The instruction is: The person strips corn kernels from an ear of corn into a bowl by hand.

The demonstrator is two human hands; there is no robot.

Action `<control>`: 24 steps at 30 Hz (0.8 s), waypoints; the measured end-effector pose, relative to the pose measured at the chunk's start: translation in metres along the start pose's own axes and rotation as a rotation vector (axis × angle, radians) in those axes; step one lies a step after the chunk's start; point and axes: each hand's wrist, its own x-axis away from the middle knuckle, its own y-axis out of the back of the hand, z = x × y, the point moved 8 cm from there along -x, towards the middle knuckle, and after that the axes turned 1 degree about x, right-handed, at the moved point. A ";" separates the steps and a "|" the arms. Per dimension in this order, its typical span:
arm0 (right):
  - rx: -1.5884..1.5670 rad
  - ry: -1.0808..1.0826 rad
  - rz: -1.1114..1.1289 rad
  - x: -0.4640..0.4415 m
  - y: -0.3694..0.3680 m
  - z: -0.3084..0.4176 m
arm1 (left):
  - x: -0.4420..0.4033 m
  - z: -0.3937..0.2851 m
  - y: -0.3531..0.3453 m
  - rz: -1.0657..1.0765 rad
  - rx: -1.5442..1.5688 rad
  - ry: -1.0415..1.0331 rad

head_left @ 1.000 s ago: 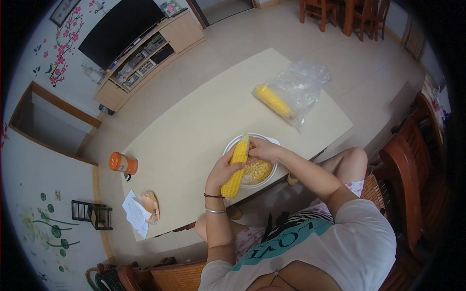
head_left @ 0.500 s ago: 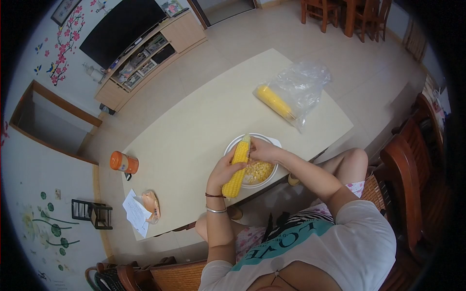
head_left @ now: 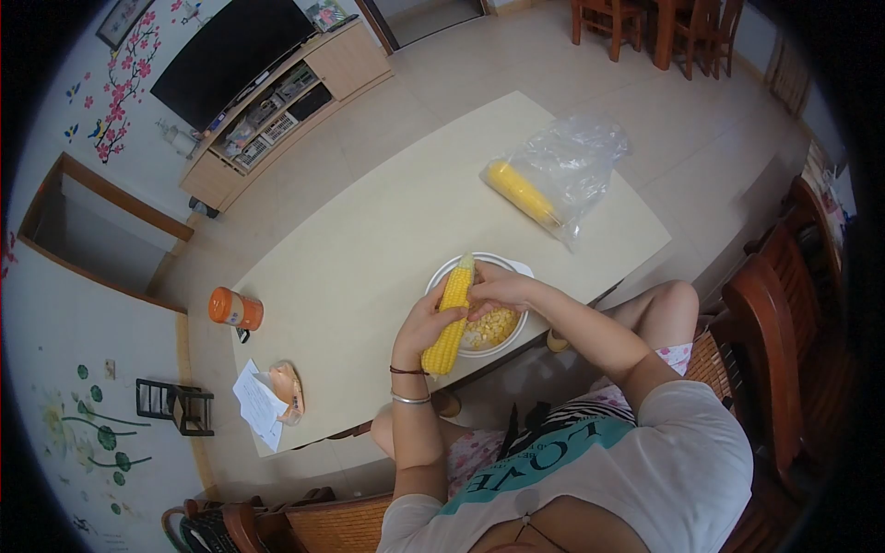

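My left hand (head_left: 428,324) is wrapped around a yellow corn cob (head_left: 446,334), which I hold at a steep tilt above the near left side of a white bowl (head_left: 510,345). Loose corn kernels (head_left: 493,325) lie in the bowl. My right hand (head_left: 499,287) is closed against the right side of the cob, thumb and fingers pressed to it. Its exact fingertip contact is partly hidden. The pale tip of the cob points away from me.
A clear plastic bag (head_left: 579,170) holding another corn cob (head_left: 522,192) lies at the table's far right. On the left of the table (head_left: 350,276) are an orange-lidded jar (head_left: 236,309), papers (head_left: 259,405) and an orange-brown packet (head_left: 287,392). Wooden chairs stand on the right.
My right hand's fingers have shifted down along the cob, and its thumb now shows near the middle. The cob and my left hand have barely moved.
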 end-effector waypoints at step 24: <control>-0.012 -0.031 -0.030 -0.001 0.001 -0.019 | 0.000 -0.005 0.001 -0.012 -0.131 -0.077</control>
